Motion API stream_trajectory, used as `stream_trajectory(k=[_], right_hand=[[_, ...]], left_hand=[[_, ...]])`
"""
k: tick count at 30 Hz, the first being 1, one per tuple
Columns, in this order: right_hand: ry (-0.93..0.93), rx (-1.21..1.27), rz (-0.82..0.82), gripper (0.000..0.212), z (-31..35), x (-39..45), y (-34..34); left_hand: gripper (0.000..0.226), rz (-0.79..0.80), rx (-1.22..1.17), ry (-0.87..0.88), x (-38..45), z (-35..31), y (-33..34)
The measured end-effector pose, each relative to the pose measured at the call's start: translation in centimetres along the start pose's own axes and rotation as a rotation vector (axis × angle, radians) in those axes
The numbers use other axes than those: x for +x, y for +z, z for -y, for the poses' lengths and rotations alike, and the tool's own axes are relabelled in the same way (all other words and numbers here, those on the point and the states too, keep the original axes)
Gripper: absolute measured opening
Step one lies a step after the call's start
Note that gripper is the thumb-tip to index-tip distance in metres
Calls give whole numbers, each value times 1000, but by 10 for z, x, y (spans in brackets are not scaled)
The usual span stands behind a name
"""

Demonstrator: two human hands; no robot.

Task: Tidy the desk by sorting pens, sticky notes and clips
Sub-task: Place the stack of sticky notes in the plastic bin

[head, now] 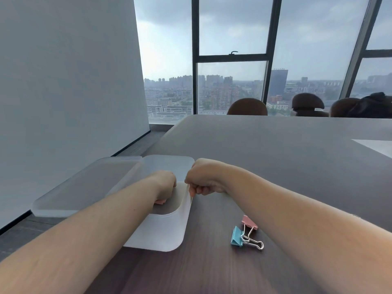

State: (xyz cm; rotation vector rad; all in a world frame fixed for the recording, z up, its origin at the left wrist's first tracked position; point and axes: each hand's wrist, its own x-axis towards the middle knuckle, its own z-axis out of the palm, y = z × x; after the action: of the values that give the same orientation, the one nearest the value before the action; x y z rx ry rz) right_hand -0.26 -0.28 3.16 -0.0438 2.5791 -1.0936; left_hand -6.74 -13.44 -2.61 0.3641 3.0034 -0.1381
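Note:
A translucent plastic box [169, 230] stands open on the dark wooden desk, its lid [84, 187] lying to the left. My left hand [163, 183] reaches down inside the box, fingers closed around a pink item [160, 201], only partly visible. My right hand [203, 179] is fisted at the box's right rim, pinching something thin and metallic that hangs just below the fingers. A pink binder clip [250, 223] and a blue binder clip [237, 236] lie together on the desk to the right of the box, under my right forearm.
The desk [275, 155] stretches far ahead and right, with a white sheet [377, 146] at its right edge. Brown chair backs [247, 107] stand along the far side before tall windows. A white wall is at the left, with floor below the desk's left edge.

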Motion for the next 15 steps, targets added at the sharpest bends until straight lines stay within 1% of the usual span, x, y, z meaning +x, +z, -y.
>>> stream_trajectory(k=[5,9,12,15], right_hand=[[2,20,8,22,-1,0,0],[17,42,0,23,0,-1,1],[31,54,-6,25,2,-4,2],[45,16,-29,35,-2,-9,2]], left_hand=[[31,63,-77,-12,0,1,5],[39,74,14,21,0,2,3],[37,-7,39,32,-6,-4,-6],[37,-98,64,4,-16,-10,-23]])
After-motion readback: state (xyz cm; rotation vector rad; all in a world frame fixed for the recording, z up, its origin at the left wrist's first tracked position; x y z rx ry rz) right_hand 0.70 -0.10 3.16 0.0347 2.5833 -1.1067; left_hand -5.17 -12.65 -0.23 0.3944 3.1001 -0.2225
